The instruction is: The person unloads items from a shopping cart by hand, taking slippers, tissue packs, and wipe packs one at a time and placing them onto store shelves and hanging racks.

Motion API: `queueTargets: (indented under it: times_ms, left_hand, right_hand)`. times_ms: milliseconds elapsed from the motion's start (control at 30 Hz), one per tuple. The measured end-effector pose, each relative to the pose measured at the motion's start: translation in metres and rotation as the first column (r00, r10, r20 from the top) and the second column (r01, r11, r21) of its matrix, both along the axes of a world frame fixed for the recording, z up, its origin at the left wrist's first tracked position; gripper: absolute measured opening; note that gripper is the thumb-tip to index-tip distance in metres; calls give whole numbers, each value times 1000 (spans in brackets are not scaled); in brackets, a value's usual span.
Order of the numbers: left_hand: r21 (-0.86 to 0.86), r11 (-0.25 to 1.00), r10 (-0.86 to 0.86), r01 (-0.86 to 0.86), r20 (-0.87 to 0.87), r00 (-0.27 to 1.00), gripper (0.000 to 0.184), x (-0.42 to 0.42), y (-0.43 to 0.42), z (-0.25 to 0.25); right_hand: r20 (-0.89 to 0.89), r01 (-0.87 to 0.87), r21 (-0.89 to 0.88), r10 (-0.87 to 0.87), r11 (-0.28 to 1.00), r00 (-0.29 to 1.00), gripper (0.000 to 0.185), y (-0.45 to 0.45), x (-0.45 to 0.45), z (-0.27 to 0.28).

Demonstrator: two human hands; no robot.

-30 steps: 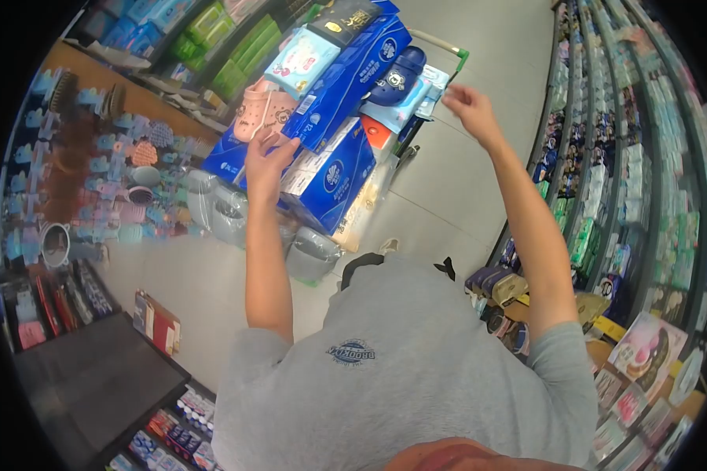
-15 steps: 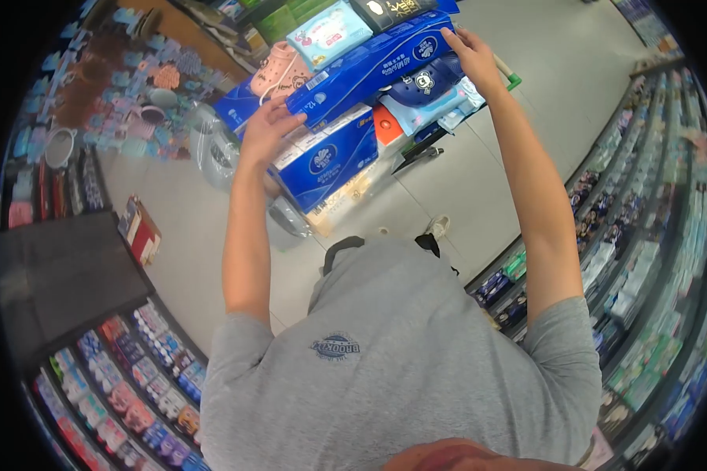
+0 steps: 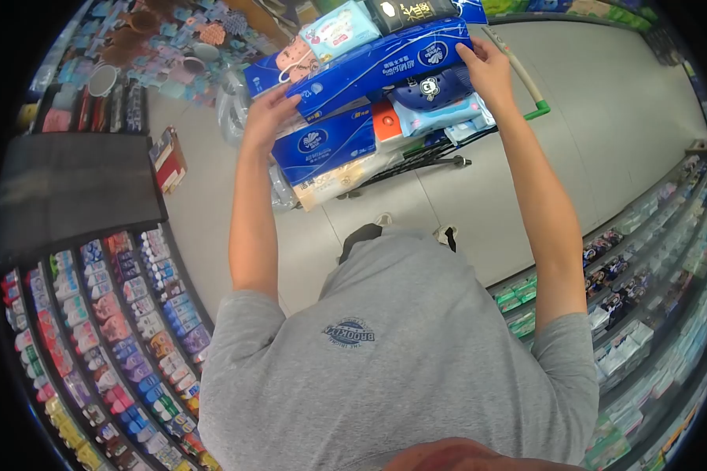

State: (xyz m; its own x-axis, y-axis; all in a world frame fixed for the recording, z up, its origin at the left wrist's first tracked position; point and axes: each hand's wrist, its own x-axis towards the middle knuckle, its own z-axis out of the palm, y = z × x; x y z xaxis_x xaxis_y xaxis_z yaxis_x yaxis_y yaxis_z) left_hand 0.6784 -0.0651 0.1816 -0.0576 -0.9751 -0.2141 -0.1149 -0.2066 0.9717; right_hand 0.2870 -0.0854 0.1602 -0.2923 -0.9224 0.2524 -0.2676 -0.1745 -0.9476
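A long blue pack of Vinda tissue (image 3: 385,67) lies across a loaded shopping cart. My left hand (image 3: 269,119) grips its left end, fingers over the edge. At its right end, my right hand (image 3: 489,74) holds the corner with the thumb along the side. Beneath the pack are another blue tissue pack (image 3: 326,145), a navy clog (image 3: 430,88) with a bear charm and a light-blue soft pack (image 3: 436,116). On its far side sit a pink clog (image 3: 297,59), a pale-blue pack (image 3: 340,33) and a black pack with gold lettering (image 3: 412,11).
The cart handle (image 3: 517,67) with a green end juts out on the right. Shelves of small packaged goods (image 3: 126,337) curve along the left, and more stocked shelves (image 3: 644,314) line the right. Mirrors and brushes (image 3: 157,47) hang at the upper left. Grey tiles (image 3: 589,102) cover the floor.
The view has shifted, so the cart and goods appear a little further right. More of the aisle floor at the upper right now shows. Both hands stay on the same tissue pack.
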Motion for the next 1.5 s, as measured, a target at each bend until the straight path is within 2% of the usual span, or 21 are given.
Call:
queueTargets:
  times_ms: [300, 600, 833, 900, 1033, 1100, 1167, 1233, 1267, 1300, 1367, 1433, 1500]
  left_hand:
    - [-15, 1000, -11, 12, 26, 1000, 49, 5, 6, 2]
    - [18, 998, 67, -66, -49, 997, 35, 21, 22, 5]
    - [80, 996, 31, -27, -42, 999, 37, 35, 18, 3]
    - [94, 993, 83, -76, -70, 994, 36, 35, 18, 4]
    - [104, 992, 80, -71, -88, 993, 33, 44, 16, 5]
    - [67, 991, 129, -119, -171, 977, 31, 43, 24, 11]
    - [55, 997, 67, -58, -188, 980, 33, 50, 28, 9]
    - [-17, 1000, 11, -17, -291, 957, 36, 40, 41, 20]
    - [-3, 998, -59, 62, -326, 943, 41, 33, 49, 29]
    - [-6, 973, -212, 230, -414, 885, 53, 27, 50, 32]
    - [-33, 900, -407, 434, -416, 813, 68, 5, 56, 32]
    - [-60, 827, -544, 558, -332, 770, 82, -24, 56, 17]
    - [12, 632, -698, 775, -426, 576, 90, -74, 57, 11]
  right_hand:
    - [-161, 65, 0, -64, 998, 985, 42, 8, 4, 17]
    - [-269, 60, 23, -51, 998, 962, 41, 25, 21, 22]
    - [-300, 84, 46, -66, 995, 952, 44, 29, 27, 23]
    - [-307, 86, 52, -66, 995, 949, 44, 34, 30, 24]
    - [-293, 60, 45, -45, 997, 955, 44, 43, 34, 20]
    - [-291, 78, 60, -57, 995, 955, 44, 50, 35, 18]
    - [-257, 94, 23, -85, 995, 963, 43, 58, 36, 20]
    - [-247, 106, 31, -95, 994, 964, 41, 68, 33, 24]
    - [-223, 117, -1, -114, 993, 968, 40, 75, 30, 29]
    - [-199, 131, -31, -135, 991, 971, 39, 81, 26, 33]
    - [-173, 171, -54, -177, 984, 969, 34, 89, 9, 37]
    - [-161, 261, -226, -300, 938, 940, 29, 99, -12, 53]
    - [-149, 332, -197, -363, 922, 920, 27, 111, -37, 74]
